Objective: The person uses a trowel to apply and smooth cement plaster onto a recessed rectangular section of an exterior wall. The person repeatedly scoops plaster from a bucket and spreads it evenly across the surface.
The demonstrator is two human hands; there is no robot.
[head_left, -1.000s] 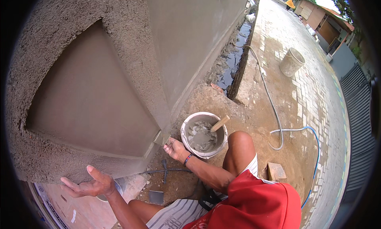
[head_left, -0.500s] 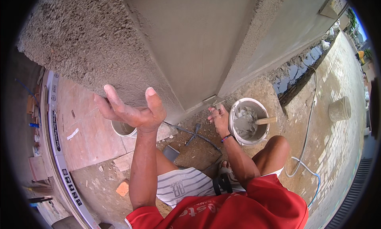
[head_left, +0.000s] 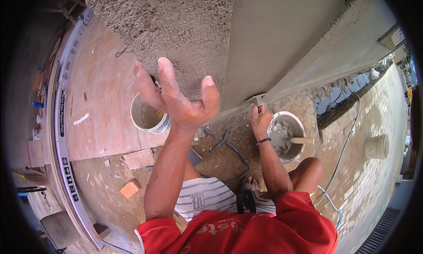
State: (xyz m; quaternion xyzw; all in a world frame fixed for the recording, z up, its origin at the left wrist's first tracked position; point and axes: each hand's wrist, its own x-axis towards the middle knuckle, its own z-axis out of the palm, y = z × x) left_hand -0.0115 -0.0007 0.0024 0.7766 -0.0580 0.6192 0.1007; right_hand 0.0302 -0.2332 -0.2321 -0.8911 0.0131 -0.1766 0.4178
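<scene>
A small, flat, grey plate-like tool is pinched in the right hand at the foot of the smooth grey plastered wall, its long edge slanting slightly up rightward; the raised left hand spreads its fingers, empty. Outdoors, brown dirt ground supports a round whitish bucket containing wet grey mortar and a wooden handle pointing right.

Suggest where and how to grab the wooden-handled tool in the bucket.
Best by the wooden handle, probably from above on the person's right: it juts out over the bucket's rim on that side, facing away from the right hand, while its other end sits in the grey mix.
</scene>
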